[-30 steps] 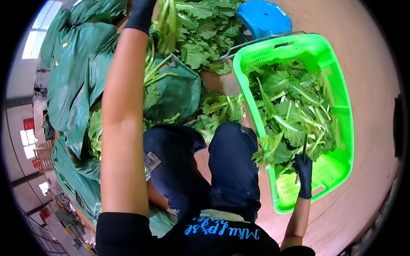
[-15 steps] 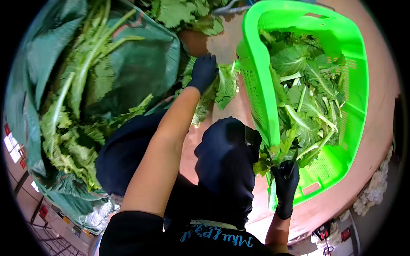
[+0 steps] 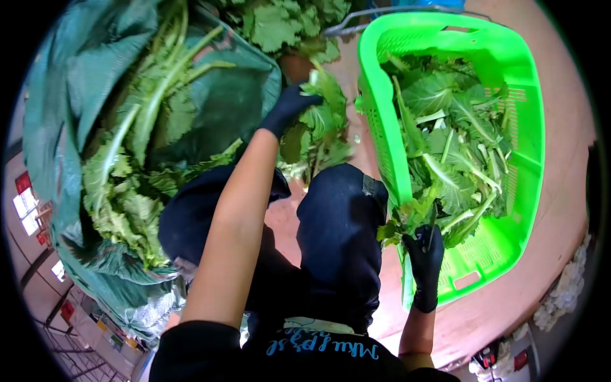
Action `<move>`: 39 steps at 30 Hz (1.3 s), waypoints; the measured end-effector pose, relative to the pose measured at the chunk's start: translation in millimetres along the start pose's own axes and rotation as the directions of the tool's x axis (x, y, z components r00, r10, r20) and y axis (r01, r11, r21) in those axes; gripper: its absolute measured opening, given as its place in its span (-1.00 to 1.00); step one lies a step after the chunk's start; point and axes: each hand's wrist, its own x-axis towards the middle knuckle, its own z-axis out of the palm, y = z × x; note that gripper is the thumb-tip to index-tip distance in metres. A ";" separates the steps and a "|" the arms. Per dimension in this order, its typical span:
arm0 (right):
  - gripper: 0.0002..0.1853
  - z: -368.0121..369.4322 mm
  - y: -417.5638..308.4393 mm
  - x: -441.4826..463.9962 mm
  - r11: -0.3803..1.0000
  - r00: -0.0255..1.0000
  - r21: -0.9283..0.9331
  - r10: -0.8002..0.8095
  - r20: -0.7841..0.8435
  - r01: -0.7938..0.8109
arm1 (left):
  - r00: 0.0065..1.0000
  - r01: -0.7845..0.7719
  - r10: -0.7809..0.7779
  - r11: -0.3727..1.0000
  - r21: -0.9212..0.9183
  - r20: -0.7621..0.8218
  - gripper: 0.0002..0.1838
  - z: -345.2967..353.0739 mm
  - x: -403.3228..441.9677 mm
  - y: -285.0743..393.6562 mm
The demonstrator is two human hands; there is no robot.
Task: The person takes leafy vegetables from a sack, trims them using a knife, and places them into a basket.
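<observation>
My left hand (image 3: 289,109), in a black glove, is closed around a bunch of leafy greens (image 3: 328,109) between the green sack and the basket. The leaves hang over the floor in front of my knees. At the basket's near left corner, my right hand (image 3: 425,267), also gloved in black, grips what looks like a small knife (image 3: 433,224) with a thin dark blade pointing up. Some leaves (image 3: 407,219) lie against that hand at the rim. The bright green plastic basket (image 3: 398,149) holds many cut leaves and pale stalks (image 3: 449,137).
A large dark green woven sack (image 3: 235,92) stands open at the left, with long-stemmed greens (image 3: 156,105) in it. More leaves (image 3: 277,25) lie at the top. Behind the basket is a grey metal bar (image 3: 347,24). My knees (image 3: 340,223) are between sack and basket.
My left hand has turned and lifted the greens, whose cut ends now point upward. My right hand stays by the basket corner. The whole view has shifted slightly.
</observation>
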 end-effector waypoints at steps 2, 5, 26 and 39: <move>-0.57 4.0 -4.4 8.0 0.970 0.996 0.234 -0.057 -0.067 0.071 | 0.985 -0.140 0.119 0.973 -0.181 -0.126 -0.64 -11.0 -35.5 75.0; -0.35 -7.3 -26.0 23.3 0.946 0.973 0.236 -0.230 -0.003 0.224 | 0.969 -0.190 0.096 0.879 -0.438 -0.228 -0.62 -28.1 -95.9 148.3; -0.46 -176.2 -0.7 64.0 0.717 0.873 0.497 -0.388 -0.296 0.488 | 0.550 -0.414 0.515 0.852 -0.321 0.657 -0.58 268.3 -138.1 258.7; -0.73 -190.5 40.6 26.2 0.801 0.979 0.581 -0.034 -0.199 0.146 | 0.860 0.017 0.095 0.976 -0.215 0.502 -0.50 264.4 -165.5 244.6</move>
